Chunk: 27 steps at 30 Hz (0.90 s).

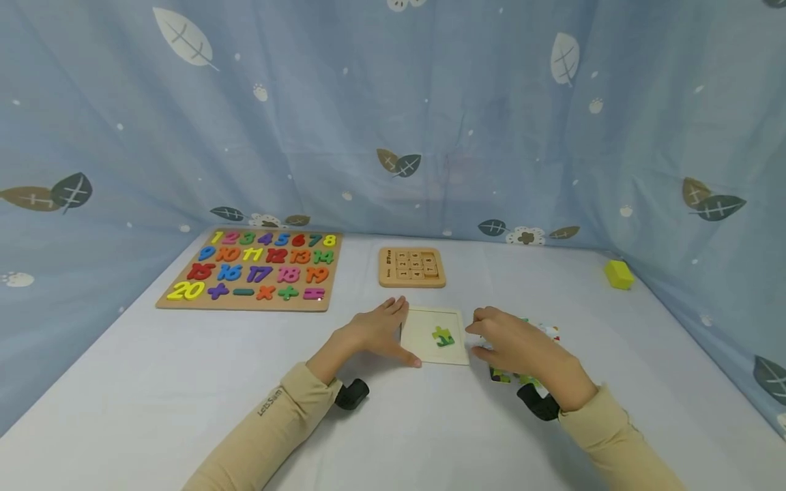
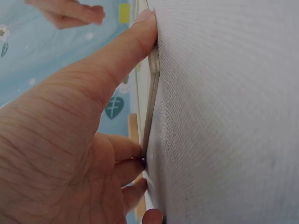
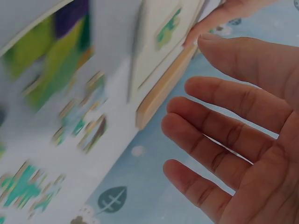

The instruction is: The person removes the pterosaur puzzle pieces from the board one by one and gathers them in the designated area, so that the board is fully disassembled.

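Observation:
A shallow pale wooden puzzle tray lies on the table with one green jigsaw piece inside it. My left hand holds the tray at its left side, the thumb along the front edge and the fingers by the back corner. In the left wrist view, the tray's edge shows between thumb and fingers. Just right of the tray, my right hand hovers with fingers spread loosely and nothing in them. Loose jigsaw pieces lie below and behind it, partly hidden; the right wrist view shows several pieces, blurred.
Behind the tray sits a wooden sliding number puzzle. A board of coloured numbers lies at the back left. Far right is a yellow block. A blue leaf-patterned curtain hangs along the back and sides of the white table.

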Each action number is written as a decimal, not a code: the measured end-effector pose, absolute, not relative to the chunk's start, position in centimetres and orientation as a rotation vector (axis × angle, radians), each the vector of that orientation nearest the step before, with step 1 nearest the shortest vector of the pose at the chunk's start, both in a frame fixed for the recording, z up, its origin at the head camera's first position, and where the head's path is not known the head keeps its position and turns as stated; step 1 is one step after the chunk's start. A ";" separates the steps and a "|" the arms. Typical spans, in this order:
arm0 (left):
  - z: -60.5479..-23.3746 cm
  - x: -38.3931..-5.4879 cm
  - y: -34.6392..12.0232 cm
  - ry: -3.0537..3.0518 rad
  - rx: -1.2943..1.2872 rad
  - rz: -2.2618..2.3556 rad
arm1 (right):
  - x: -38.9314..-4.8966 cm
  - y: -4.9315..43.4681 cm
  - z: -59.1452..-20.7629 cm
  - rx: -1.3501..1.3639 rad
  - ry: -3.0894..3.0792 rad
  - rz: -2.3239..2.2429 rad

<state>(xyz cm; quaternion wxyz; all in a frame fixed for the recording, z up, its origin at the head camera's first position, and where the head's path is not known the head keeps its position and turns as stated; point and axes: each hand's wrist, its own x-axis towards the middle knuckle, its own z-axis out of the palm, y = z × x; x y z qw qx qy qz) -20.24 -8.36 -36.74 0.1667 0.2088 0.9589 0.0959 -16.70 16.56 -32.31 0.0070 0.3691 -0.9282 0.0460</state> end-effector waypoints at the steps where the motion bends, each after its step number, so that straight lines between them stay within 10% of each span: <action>1: -36.7 -20.2 -8.4 2.730 0.594 0.274 | -16.9 16.2 -32.3 1.163 -2.902 0.138; 27: -36.4 -20.2 -8.1 2.723 0.573 0.255 | -20.0 12.3 -34.2 1.244 -2.974 0.133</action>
